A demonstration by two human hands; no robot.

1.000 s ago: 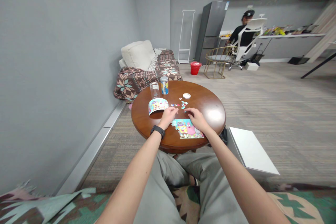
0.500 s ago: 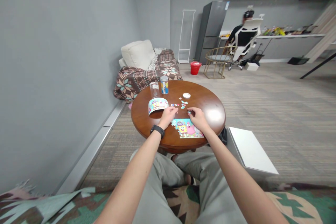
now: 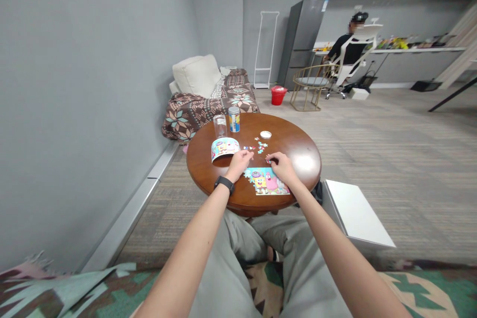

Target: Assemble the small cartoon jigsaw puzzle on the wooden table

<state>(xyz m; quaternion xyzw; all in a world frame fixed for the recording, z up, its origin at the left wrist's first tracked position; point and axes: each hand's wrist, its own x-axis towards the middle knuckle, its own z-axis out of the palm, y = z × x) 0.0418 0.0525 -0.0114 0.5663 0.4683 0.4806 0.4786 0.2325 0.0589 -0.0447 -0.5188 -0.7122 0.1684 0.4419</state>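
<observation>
A partly assembled cartoon jigsaw puzzle (image 3: 265,185) lies flat near the front of the round wooden table (image 3: 203,179); its left edge is ragged. Above its right part, my right hand (image 3: 283,166) pinches a small puzzle piece (image 3: 268,161) between thumb and fingers. My left hand (image 3: 240,164), a black watch (image 3: 224,185) on its wrist, hovers by the puzzle's upper left corner. Its fingertips are pressed together; whatever they hold is too small to make out. Loose puzzle pieces (image 3: 262,147) lie scattered just beyond both hands.
A curved picture card (image 3: 225,147) stands left of my left hand. Behind it are a clear plastic jar (image 3: 220,126) and a printed tin (image 3: 234,119). A round lid (image 3: 266,134) lies beyond the pieces. A white box (image 3: 357,211) stands right of the table. Someone sits far off in an office chair (image 3: 363,49).
The puzzle piece in my right fingers has turned slightly and shows more red. My left hand stays almost where it was. The whole view has shifted a little.
</observation>
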